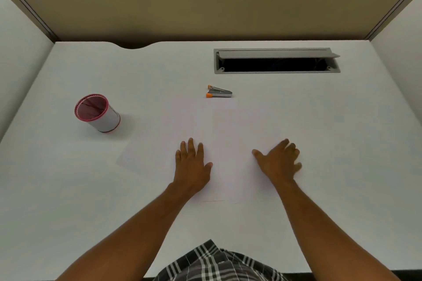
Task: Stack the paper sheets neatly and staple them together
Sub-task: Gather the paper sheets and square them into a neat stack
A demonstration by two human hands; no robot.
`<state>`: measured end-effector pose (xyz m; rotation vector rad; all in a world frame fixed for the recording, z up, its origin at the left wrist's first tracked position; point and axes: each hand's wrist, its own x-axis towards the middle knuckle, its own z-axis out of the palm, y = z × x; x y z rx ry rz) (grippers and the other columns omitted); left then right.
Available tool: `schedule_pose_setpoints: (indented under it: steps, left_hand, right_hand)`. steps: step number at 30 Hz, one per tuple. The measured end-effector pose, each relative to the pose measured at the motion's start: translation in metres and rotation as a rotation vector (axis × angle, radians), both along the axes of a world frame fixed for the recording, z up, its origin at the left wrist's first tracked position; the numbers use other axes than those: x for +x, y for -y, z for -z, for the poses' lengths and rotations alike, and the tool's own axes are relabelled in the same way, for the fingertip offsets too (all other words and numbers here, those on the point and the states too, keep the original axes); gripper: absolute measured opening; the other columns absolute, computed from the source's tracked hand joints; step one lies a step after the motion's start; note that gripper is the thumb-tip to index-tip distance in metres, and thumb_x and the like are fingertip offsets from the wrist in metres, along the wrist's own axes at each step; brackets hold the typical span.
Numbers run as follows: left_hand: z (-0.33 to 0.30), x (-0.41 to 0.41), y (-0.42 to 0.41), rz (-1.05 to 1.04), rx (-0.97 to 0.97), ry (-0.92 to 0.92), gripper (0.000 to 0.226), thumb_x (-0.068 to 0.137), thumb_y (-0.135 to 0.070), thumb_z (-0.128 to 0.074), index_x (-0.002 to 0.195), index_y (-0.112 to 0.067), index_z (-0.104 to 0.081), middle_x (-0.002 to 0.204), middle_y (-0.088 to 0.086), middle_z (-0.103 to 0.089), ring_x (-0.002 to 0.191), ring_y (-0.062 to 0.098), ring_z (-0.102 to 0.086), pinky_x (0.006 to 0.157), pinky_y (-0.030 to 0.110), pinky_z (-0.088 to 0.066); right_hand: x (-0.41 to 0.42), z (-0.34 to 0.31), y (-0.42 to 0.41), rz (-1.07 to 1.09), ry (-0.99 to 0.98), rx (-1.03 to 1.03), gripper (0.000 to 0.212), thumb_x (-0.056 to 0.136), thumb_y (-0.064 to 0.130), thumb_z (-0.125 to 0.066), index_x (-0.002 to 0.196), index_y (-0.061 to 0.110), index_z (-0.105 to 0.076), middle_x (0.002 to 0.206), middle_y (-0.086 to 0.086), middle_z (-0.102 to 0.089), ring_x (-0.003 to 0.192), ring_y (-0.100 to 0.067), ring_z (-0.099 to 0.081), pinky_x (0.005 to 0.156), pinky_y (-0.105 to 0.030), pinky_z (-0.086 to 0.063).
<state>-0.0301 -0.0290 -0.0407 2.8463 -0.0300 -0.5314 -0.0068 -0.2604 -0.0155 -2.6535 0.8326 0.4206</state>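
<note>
Several white paper sheets (225,134) lie loosely overlapped on the white desk, fanned at different angles; their edges are faint against the desk. My left hand (191,163) rests flat on the sheets, fingers spread. My right hand (279,159) lies palm down at the right side of the sheets, fingers apart, slightly blurred. A small grey stapler with orange ends (219,92) lies on its side just beyond the far edge of the papers, untouched.
A white pen cup with a red rim (98,113) stands at the left, tilted in this view. A grey cable slot with a raised flap (276,60) sits in the desk at the back right. Partition walls enclose the desk on three sides.
</note>
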Motion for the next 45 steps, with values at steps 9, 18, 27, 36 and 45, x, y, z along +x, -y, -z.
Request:
schedule_pose_setpoints:
  steps: [9,18,27,36,45]
  left_hand:
    - [0.006,-0.004,0.007,0.004,-0.019,0.0,0.073,0.096,-0.06,-0.033,0.156,-0.032,-0.004,0.162,0.023,0.017,0.148,0.044,0.02,0.12,0.058,0.007]
    - [0.0,-0.002,0.006,-0.097,-0.06,0.009,0.09,0.092,-0.062,-0.043,0.156,-0.014,-0.003,0.163,0.023,0.012,0.151,0.04,0.013,0.122,0.05,-0.002]
    - [-0.004,-0.007,-0.02,-0.185,-0.383,0.113,0.063,0.099,-0.018,-0.051,0.155,-0.011,-0.021,0.165,0.01,-0.013,0.153,0.025,-0.012,0.122,0.033,-0.013]
    - [-0.021,-0.011,-0.025,-0.614,-0.576,0.385,0.037,0.095,0.002,-0.049,0.13,-0.003,-0.06,0.121,0.012,-0.07,0.114,0.025,-0.066,0.101,0.026,-0.046]
    - [-0.024,-0.007,-0.011,-0.6,-0.531,0.17,0.059,0.092,-0.012,-0.059,0.146,-0.005,-0.037,0.148,0.014,-0.046,0.138,0.031,-0.037,0.114,0.037,-0.031]
  right_hand:
    - [0.012,-0.007,-0.001,0.017,-0.071,-0.04,0.11,0.07,0.067,-0.071,0.148,0.003,-0.025,0.144,-0.018,-0.035,0.134,-0.034,-0.034,0.1,-0.052,-0.043]
    - [0.016,-0.014,-0.01,0.123,-0.045,0.166,0.103,0.07,0.045,-0.083,0.147,0.008,-0.025,0.141,-0.018,-0.04,0.133,-0.037,-0.04,0.099,-0.053,-0.046]
    - [0.014,-0.026,0.013,0.195,0.147,0.514,0.031,0.081,0.017,-0.072,0.111,0.011,-0.067,0.11,-0.011,-0.072,0.094,-0.031,-0.069,0.089,-0.043,-0.057]
    - [0.016,-0.035,0.023,0.232,0.15,0.774,0.03,0.087,0.015,-0.072,0.114,0.005,-0.067,0.109,-0.011,-0.071,0.097,-0.031,-0.068,0.089,-0.04,-0.056]
    - [0.0,-0.012,-0.046,-0.039,0.168,0.151,0.034,0.091,0.023,-0.059,0.114,-0.002,-0.063,0.118,-0.022,-0.06,0.114,-0.041,-0.055,0.09,-0.041,-0.048]
